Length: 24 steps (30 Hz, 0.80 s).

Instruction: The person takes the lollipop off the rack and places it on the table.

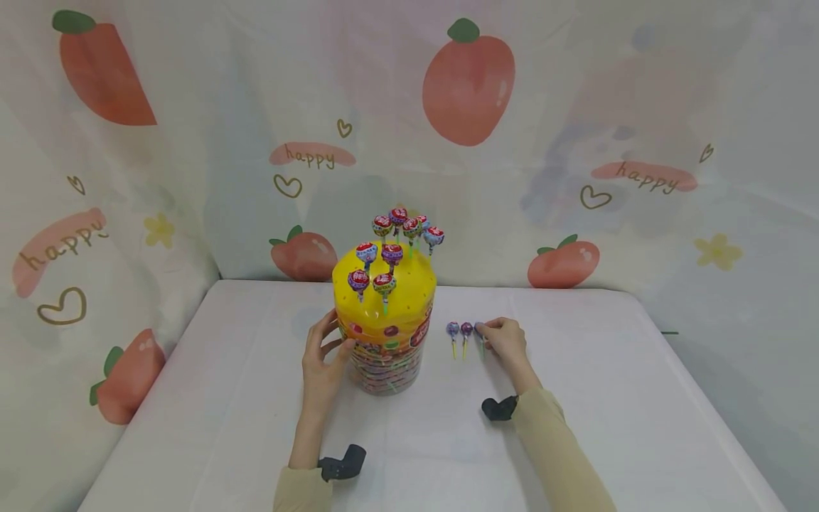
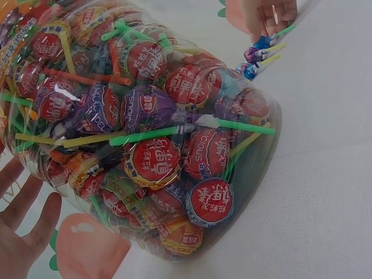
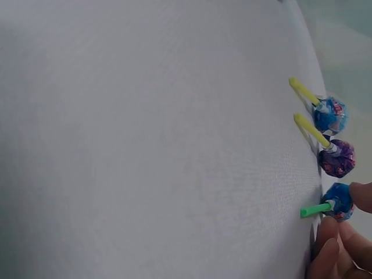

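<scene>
The head view looks forward and down from the near side, far enough back to take in the table [image 1: 224, 398], the jar [image 1: 387, 370] and the far curtain [image 1: 384, 71]. The left wrist view, turned sideways, faces the jar closely. The right wrist view, also sideways, looks across the table. All share three loose lollipops [image 3: 337, 158].

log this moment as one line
left hand: against side of jar; right hand: pinches green-stick lollipop; beside it: two yellow-stick lollipops on table; yellow top: lollipops standing in it
</scene>
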Motion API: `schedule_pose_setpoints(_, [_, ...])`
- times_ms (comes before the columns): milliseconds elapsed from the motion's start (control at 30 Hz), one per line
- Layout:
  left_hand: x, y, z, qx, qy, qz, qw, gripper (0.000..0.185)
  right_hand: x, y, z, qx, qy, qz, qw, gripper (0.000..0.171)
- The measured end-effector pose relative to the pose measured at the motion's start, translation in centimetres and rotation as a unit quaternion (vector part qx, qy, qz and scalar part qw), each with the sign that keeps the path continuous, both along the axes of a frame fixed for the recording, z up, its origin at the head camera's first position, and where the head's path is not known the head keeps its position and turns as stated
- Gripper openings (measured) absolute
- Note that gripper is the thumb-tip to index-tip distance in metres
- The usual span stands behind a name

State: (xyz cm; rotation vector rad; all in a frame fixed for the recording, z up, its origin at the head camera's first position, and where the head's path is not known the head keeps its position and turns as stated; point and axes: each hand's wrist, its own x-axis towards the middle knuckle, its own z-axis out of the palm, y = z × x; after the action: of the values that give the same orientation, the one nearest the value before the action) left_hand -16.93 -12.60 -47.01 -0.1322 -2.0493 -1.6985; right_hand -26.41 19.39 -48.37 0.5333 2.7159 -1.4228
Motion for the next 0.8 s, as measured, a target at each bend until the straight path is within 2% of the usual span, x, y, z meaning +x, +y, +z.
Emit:
schedule_pose_setpoints(133, [0.2,0.2,0.4,-0.001,-0.006,0.003,1.0,0.057,0.0,0.0,0.0,0.002,-0.01,-0.001,1.0,0.031])
schedule_pose_setpoints(300, [1.0,0.4,2.0,0.002,-0.004,-0.006,1.0,0.058,0.1,0.1,0.1,0.001,-0.01,0.001,1.0,0.032])
schedule_pose_setpoints(367, [1.1,0.5,2.2,0.007,-0.003,-0.011,0.9999,0.058,0.2,0.2,0.1,0.002,-0.006,0.003,1.0,0.032])
schedule_pose_setpoints(600, [0.1,0.1,0.2,0.01,0.003,-0.01,0.9999,0.058,0.3,0.5,0.2,0.001,-0.005,-0.001,1.0,0.034])
schedule_pose_setpoints(800, [0.0,0.0,-0.2,0.009,0.013,-0.009,0.9998,0.058,0.7,0.3,0.8,0.002,0.01,-0.002,1.0,0.036])
